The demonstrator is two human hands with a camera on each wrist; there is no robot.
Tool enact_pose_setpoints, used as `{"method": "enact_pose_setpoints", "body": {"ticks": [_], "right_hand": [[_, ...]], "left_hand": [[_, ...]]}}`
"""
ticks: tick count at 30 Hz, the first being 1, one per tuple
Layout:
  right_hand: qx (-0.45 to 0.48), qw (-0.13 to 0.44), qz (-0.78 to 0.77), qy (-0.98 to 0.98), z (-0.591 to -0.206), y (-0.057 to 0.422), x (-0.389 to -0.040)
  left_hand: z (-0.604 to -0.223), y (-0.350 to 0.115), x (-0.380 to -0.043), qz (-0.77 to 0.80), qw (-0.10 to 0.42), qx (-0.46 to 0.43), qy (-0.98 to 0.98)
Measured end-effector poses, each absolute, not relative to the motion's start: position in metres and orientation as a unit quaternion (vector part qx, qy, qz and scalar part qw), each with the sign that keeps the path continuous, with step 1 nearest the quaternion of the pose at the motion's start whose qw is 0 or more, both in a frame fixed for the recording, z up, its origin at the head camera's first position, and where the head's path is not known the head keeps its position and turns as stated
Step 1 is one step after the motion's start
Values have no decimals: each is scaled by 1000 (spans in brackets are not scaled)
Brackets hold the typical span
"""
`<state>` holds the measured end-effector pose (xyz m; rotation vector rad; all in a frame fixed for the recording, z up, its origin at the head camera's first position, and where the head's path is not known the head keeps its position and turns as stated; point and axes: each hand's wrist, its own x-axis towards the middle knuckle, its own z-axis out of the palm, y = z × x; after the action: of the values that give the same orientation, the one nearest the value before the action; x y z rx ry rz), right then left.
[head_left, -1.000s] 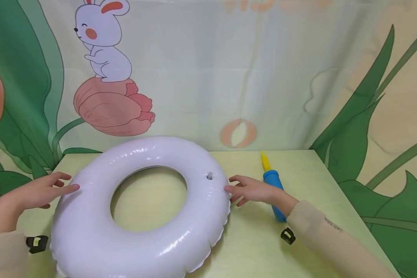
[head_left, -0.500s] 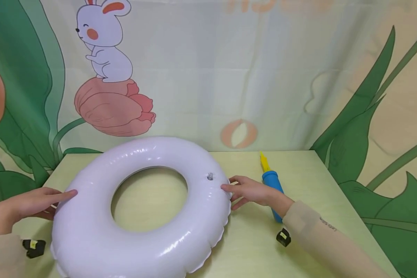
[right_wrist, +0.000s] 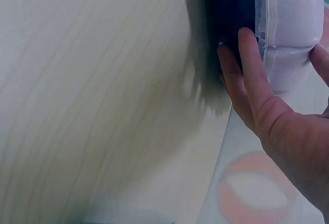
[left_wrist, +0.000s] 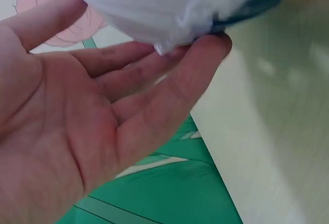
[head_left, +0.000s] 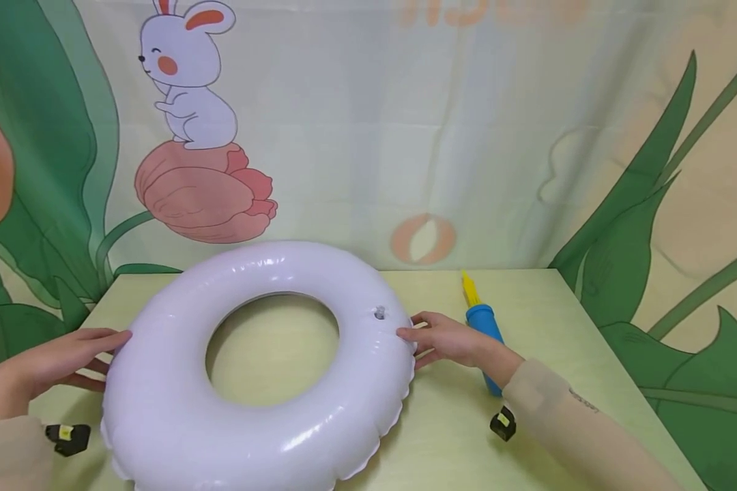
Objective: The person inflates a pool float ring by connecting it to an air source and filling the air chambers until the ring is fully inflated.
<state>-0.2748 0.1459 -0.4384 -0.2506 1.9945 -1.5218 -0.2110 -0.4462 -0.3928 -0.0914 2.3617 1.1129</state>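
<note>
A white inflated swim ring (head_left: 160, 382) lies in the middle-left of the head view, with a scalloped seam and a clear valve (head_left: 379, 313) on its upper right. Both wrist views show a dark blue underside. My left hand (head_left: 61, 361) holds its left side, thumb at the edge. In the left wrist view its fingers (left_wrist: 164, 100) reach under the seam. On the opposite side my right hand (head_left: 445, 339) grips the ring, thumb on top near the valve. Its other fingers (right_wrist: 254, 70) lie against the seam and the blue side.
A blue hand pump (head_left: 484, 324) with a yellow nozzle lies behind the right forearm on the pale wooden table (head_left: 442, 436). Black wrist devices hang below both sleeves. A printed curtain (head_left: 344, 136) with a rabbit and leaves stands behind the table.
My left hand has come down from above the ring's left edge and taken hold of that side. The right hand has closed in on the other side. The ring has shifted slightly right.
</note>
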Motion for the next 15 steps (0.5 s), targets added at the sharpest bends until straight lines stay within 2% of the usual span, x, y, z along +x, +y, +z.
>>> {"method": "enact_pose_setpoints", "body": {"ticks": [15], "right_hand": [[-77, 257, -602, 752, -417, 146, -259]], "left_hand": [[-377, -448, -214, 387, 188, 23, 902]]}}
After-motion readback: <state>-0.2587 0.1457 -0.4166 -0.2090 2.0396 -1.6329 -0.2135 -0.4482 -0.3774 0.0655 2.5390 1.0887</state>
